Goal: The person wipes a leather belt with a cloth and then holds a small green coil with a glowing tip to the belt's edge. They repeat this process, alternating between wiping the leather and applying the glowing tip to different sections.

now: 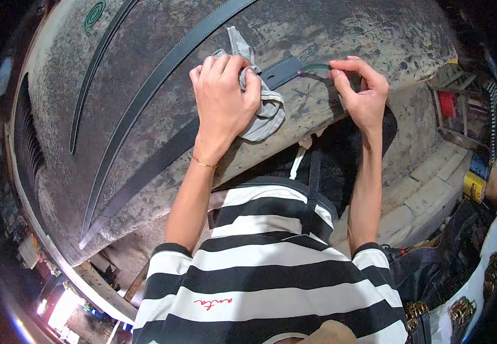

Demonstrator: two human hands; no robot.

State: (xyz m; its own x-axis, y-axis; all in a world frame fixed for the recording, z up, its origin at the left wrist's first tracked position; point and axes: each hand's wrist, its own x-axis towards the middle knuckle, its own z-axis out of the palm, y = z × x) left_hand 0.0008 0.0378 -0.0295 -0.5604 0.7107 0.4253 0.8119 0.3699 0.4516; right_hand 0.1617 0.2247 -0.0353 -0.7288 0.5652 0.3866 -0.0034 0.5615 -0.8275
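My left hand [222, 94] is closed on a crumpled grey cloth [268, 117], pressing it over a dark leather belt strap [283, 71] on the worn table. The strap's squared end sticks out to the right of the cloth. Between the thumb and fingers of my right hand [364, 92] is a short curved piece of green mosquito coil [315, 66]. A pinkish glow shows at its far tip, right at the corner of the strap end. The rest of this strap runs down and left beneath my left wrist.
Another stitched belt strap [168, 62] curves across the table [214, 37], with a narrower one [90, 77] beyond it. A green spiral coil [94, 15] lies at the far left. On the right are a wooden frame with a red item [448, 104], a yellow box [474, 187] and metal buckles [462, 311].
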